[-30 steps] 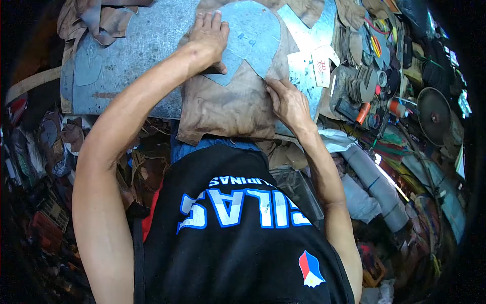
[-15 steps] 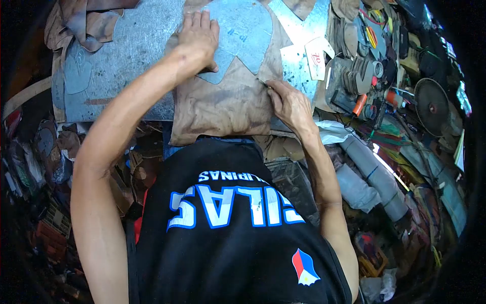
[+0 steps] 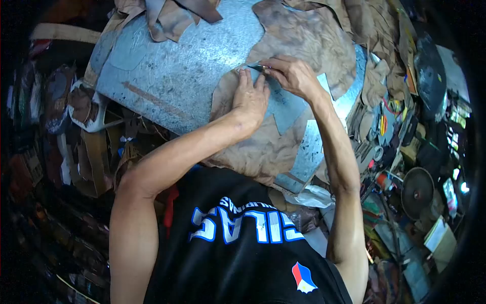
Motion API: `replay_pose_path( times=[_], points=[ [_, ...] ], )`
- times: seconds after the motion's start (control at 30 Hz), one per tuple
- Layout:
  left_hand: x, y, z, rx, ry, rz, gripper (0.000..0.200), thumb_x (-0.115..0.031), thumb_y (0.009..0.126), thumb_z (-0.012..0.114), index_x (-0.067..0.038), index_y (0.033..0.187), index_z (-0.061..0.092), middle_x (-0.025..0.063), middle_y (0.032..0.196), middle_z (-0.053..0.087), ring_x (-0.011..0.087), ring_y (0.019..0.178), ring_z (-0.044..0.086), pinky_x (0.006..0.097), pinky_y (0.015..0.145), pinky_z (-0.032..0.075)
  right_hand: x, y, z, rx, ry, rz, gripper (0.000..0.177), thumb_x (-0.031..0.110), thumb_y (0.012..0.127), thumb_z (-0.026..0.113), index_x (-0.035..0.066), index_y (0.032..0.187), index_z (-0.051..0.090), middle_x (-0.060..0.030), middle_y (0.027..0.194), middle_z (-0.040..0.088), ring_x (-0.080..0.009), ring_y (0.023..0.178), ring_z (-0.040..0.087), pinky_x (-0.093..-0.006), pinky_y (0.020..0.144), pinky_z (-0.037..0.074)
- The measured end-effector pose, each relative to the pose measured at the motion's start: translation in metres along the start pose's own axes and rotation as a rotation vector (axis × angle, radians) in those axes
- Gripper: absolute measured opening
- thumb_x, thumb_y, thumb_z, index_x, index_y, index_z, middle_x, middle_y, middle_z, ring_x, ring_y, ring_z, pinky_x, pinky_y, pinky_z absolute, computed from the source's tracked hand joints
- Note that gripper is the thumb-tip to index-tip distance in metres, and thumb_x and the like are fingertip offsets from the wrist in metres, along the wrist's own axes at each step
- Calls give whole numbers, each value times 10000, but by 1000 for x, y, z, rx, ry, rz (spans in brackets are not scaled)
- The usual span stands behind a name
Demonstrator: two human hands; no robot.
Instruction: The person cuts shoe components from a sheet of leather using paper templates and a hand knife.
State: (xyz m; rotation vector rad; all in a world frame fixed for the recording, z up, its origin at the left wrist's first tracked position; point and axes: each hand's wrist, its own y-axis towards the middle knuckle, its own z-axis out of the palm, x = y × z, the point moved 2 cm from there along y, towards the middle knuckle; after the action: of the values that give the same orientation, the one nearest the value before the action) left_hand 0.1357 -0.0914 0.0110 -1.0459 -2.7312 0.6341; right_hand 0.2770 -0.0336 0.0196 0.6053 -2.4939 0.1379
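My left hand [image 3: 251, 100] lies flat with its fingers extended, pressing on the left part of a blue-grey flat pattern piece [image 3: 287, 107]. Under that piece is a wrinkled brown sheet of leather [image 3: 255, 154]. My right hand [image 3: 292, 76] pinches a thin dark pointed tool [image 3: 258, 67], whose tip is at the upper edge of the pattern, just beyond my left fingertips. Part of the pattern is hidden beneath my left hand.
The metal-topped table [image 3: 177, 68] carries another brown sheet [image 3: 309, 40] at the back and leather scraps [image 3: 169, 23] at the upper left. A round fan [image 3: 417, 194] and assorted tools stand at the right. A white chair [image 3: 87, 109] is at the left.
The view has shifted and turned. The pattern and leather now appear rotated. My right hand has gone from the pattern's lower right edge to its upper edge, close to my left fingertips.
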Motion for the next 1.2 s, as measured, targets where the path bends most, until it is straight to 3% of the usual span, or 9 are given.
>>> replay_pose_path(
  times=[0.17, 0.53, 0.6, 0.73, 0.8, 0.9, 1.2],
  points=[
    [-6, -3, 0, 43, -47, -87, 536, -204, 897, 542, -77, 1410, 452, 131, 1504, 365, 447, 1357, 343, 576, 1103, 225, -1, 34, 3, 284, -81, -215, 217, 230, 882, 617, 107, 1036, 708, -81, 946, 678, -311, 853, 650, -404, 724, 525],
    [-3, -3, 7, 24, -222, -167, 583, -186, 850, 610, -172, 1415, 469, 77, 1503, 379, 482, 1374, 289, 643, 1061, 251, -8, 56, 10, 368, 18, -326, 215, 216, 882, 620, 104, 1040, 712, -75, 977, 681, -296, 876, 655, -386, 742, 533],
    [-4, -3, 9, 25, -248, -174, 536, -278, 907, 541, -153, 1422, 462, 79, 1507, 359, 489, 1389, 252, 661, 1091, 155, -8, 57, 10, 396, 1, -346, 217, 200, 893, 615, 96, 1060, 706, -68, 1006, 678, -290, 885, 655, -371, 743, 537],
    [-3, -2, 9, 7, -253, -179, 531, -284, 903, 543, -156, 1414, 474, 78, 1499, 374, 489, 1387, 257, 659, 1092, 154, -5, 60, 10, 409, -27, -347, 219, 208, 894, 616, 102, 1065, 703, -79, 955, 664, -300, 860, 648, -383, 727, 529],
    [-2, -1, 9, 12, -227, -164, 537, -168, 855, 596, -167, 1384, 503, 77, 1483, 397, 497, 1361, 301, 630, 1059, 277, -3, 62, 11, 422, -40, -344, 220, 210, 896, 615, 104, 1068, 700, -86, 934, 656, -306, 850, 645, -390, 723, 525],
    [3, -2, 11, -78, -257, -136, 514, -140, 841, 601, -152, 1351, 532, 88, 1465, 412, 498, 1338, 332, 613, 1014, 340, -3, 61, 14, 439, -37, -324, 223, 216, 901, 608, 108, 1076, 693, -96, 918, 645, -318, 845, 639, -406, 722, 519],
    [7, 1, 13, -67, -281, -82, 552, -76, 789, 636, -105, 1330, 536, 101, 1483, 386, 505, 1303, 355, 556, 939, 414, -4, 63, 8, 495, -129, -279, 234, 223, 910, 596, 131, 1103, 692, -87, 1049, 665, -305, 941, 650, -390, 794, 537]
  ],
)
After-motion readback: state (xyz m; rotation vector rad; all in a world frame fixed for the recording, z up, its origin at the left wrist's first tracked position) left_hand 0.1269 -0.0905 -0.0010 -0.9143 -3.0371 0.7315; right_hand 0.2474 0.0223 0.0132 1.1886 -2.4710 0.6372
